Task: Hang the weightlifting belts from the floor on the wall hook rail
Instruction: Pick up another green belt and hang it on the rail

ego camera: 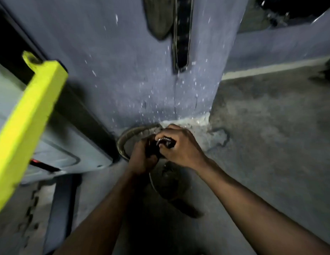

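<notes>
Grip: both hands are closed on one belt (123, 138) at its buckle end, low by the foot of the wall (123, 52).
Right hand (179, 146): fingers wrapped over the metal buckle (165, 140), knuckles up, thumb side toward the other hand.
Left hand (142, 159): fisted round the dark strap just beside the buckle, touching or almost touching the right hand; whether it pinches one layer or two I cannot tell.
Belt: its free length curves away to the left in a standing arc, one edge on the floor (271, 126), close to the wall's base.
Handling: the arc holds its shape unaided, so I judge it stiff and springy, leather or similar, moderately heavy, not fragile. The buckle end is the firm place to hold; the loop will likely swing and want to uncurl when lifted.
Second belt (171, 184): a dark one lies on the floor just below the hands, partly hidden by the forearms; blurred.
Arms: both reach forward and down, forearms converging, wrists nearly straight, right elbow out wider.
Wall: two belts hang above, a wide one (156, 17) and a narrow black one (181, 34); the hook rail itself is out of view.
Left side: a yellow bar (27, 116) crosses in front of grey equipment, well apart from the hands.
</notes>
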